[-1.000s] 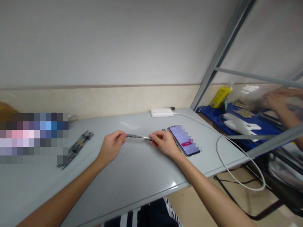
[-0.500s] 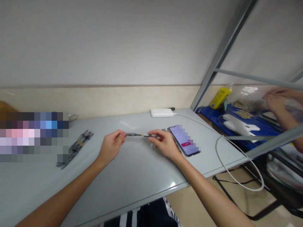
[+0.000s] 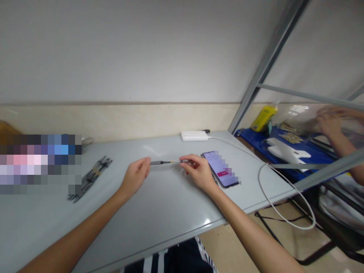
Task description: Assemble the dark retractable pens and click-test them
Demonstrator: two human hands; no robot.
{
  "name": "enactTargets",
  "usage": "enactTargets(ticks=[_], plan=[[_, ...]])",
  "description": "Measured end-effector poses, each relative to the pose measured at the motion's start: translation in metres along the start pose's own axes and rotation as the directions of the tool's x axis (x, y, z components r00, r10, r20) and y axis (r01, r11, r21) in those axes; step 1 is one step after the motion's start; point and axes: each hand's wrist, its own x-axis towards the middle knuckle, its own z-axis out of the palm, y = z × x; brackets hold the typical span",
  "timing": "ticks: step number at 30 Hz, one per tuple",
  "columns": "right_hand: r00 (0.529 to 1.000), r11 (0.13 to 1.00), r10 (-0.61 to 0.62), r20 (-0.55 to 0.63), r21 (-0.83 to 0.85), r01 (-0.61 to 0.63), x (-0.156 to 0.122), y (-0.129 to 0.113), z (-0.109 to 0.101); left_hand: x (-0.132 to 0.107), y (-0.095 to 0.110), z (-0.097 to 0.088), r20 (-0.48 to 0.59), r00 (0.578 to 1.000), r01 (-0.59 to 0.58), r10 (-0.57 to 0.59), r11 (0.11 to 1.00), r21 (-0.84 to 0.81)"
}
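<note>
Above the grey table (image 3: 159, 212), a slim pen (image 3: 162, 162) lies level between my two hands. My left hand (image 3: 135, 175) pinches its grey left end between thumb and fingers. At the other end, my right hand (image 3: 196, 170) has its fingertips closed on the pale, thinner section; part of it is hidden by the fingers. A small yellowish band shows near the pen's middle. Left of my left hand, a bunch of several similar grey and black pens (image 3: 91, 178) rests on the tabletop. A phone (image 3: 220, 168) with a lit screen lies just right of my right hand.
A white power bank (image 3: 195, 135) sits by the wall, its white cable (image 3: 260, 182) looping over the table's right edge. Past the metal frame (image 3: 251, 93) is a blue table (image 3: 250, 142) with a yellow package (image 3: 264, 117) and another person's hands (image 3: 331, 119). A blurred-out area covers the far left.
My right hand has shifted slightly right and changed its finger position. More of the pen's grey part and its pale section now shows between my hands.
</note>
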Motion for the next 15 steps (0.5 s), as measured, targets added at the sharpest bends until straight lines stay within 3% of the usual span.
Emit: enactTargets(ticks=[6, 11, 15], plan=[[0.992, 0.991, -0.124, 0.027, -0.038, 0.125, -0.0004, -0.0037, -0.0012, 0.0013, 0.0012, 0.0046, 0.119, 0.978, 0.199, -0.17, 0.931, -0.305], [0.982, 0.978, -0.186, 0.04, -0.09, 0.189, -0.0009, -0.0054, -0.0015, 0.0026, 0.0042, 0.0019, 0.14, 0.959, 0.281, -0.245, 0.876, -0.392], [0.985, 0.979, -0.166, 0.041, -0.112, 0.17, -0.0012, -0.0053, -0.0017, 0.0039, 0.0031, 0.0012, 0.122, 0.962, 0.272, -0.245, 0.893, -0.357]])
